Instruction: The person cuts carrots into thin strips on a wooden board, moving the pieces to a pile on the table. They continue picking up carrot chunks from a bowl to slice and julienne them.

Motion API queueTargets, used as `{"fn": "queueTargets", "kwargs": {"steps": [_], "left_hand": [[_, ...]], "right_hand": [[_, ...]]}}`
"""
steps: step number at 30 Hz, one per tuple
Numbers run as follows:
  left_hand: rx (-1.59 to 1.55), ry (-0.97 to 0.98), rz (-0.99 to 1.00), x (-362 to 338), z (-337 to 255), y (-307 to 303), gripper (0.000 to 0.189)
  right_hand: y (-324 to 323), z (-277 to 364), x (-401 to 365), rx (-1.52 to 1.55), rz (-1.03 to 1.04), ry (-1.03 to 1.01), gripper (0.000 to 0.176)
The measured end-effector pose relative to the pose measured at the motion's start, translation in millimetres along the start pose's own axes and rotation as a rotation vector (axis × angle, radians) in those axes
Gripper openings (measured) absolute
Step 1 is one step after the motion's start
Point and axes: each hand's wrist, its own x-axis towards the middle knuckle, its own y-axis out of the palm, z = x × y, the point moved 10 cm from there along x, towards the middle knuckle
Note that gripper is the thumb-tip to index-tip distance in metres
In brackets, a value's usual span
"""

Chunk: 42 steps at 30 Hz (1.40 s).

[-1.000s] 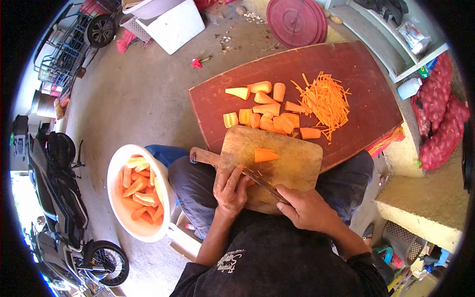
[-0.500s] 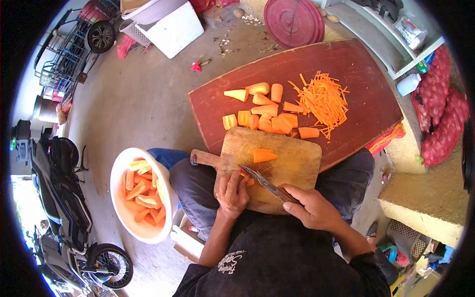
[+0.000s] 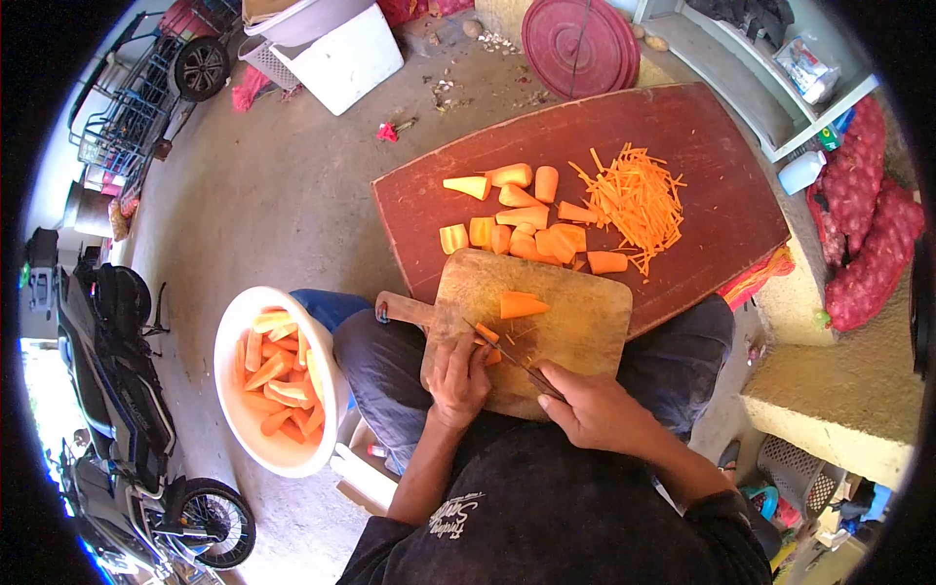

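On my lap lies a wooden cutting board (image 3: 575, 341) with its handle toward the left. My left hand (image 3: 458, 378) has its fingers curled down on a small carrot piece (image 3: 487, 332) at the board's left part. In my right hand (image 3: 593, 405) is a kitchen knife (image 3: 522, 363), its blade edge-on across the board and beside that piece. A larger cut carrot chunk (image 3: 524, 305) rests higher on the board, apart from both hands. Beyond the board, several carrot chunks (image 3: 522, 216) and a pile of carrot sticks (image 3: 636, 203) lie on a low red table (image 3: 429, 195).
A white tub (image 3: 230, 409) of peeled carrots stands left of my knee. Red net sacks (image 3: 868, 263) lie at the right near a yellow step (image 3: 829, 390). A motorcycle (image 3: 127, 390) is parked at far left. A round red lid (image 3: 575, 49) leans behind the table.
The knife has turned from showing its flat side to nearly edge-on, and my right hand has shifted slightly left. My left hand stays in place on the carrot piece.
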Motion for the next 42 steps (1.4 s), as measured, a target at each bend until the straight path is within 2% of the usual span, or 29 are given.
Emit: {"fn": "queueTargets", "kwargs": {"steps": [7, 10, 13, 16, 19, 23, 25, 29, 35, 38, 42], "left_hand": [[-0.014, 0.034, -0.02, 3.9, 0.1, 1.3, 0.034], [-0.067, -0.003, 0.009, 7.3, 1.5, 5.5, 0.034], [-0.09, -0.014, 0.043, 10.6, 1.1, 6.1, 0.037], [-0.083, 0.002, 0.099, 17.9, -1.7, 12.7, 0.04], [-0.069, 0.018, 0.158, 22.8, -2.6, 18.9, 0.041], [-0.07, -0.016, 0.25, 26.6, -1.2, 23.7, 0.04], [-0.067, -0.007, 0.221, 25.8, -0.8, 21.4, 0.037], [-0.039, -0.068, 0.25, 20.9, 7.3, 24.0, 0.037], [0.096, 0.079, 0.364, 32.4, -8.9, 36.7, 0.045], [0.08, 0.058, 0.379, 37.0, -9.2, 39.1, 0.048], [-0.106, -0.164, 0.334, 42.9, 5.0, 35.6, 0.046]], "right_hand": [[9.3, -19.9, 17.1, -0.073, 0.035, 0.03, 0.042], [-1.3, -20.1, 11.6, 0.068, -0.072, -0.057, 0.041], [-8.1, -30.7, 3.5, 0.384, -0.076, 0.011, 0.042], [-23.1, -32.2, -11.1, 0.486, -0.147, 0.062, 0.04], [-35.5, -40.4, -24.1, 0.487, -0.227, 0.11, 0.038], [-37.0, -46.0, -38.4, 0.41, -0.191, 0.095, 0.039], [-36.9, -41.1, -44.5, 0.372, -0.193, 0.045, 0.04], [-32.2, -43.2, -46.6, 0.32, -0.148, 0.097, 0.04], [-30.3, -40.7, -48.5, 0.234, -0.157, 0.056, 0.04], [-30.5, -41.8, -50.3, 0.216, -0.141, 0.08, 0.039], [-30.8, -41.5, -54.4, 0.219, -0.14, 0.076, 0.037]]}}
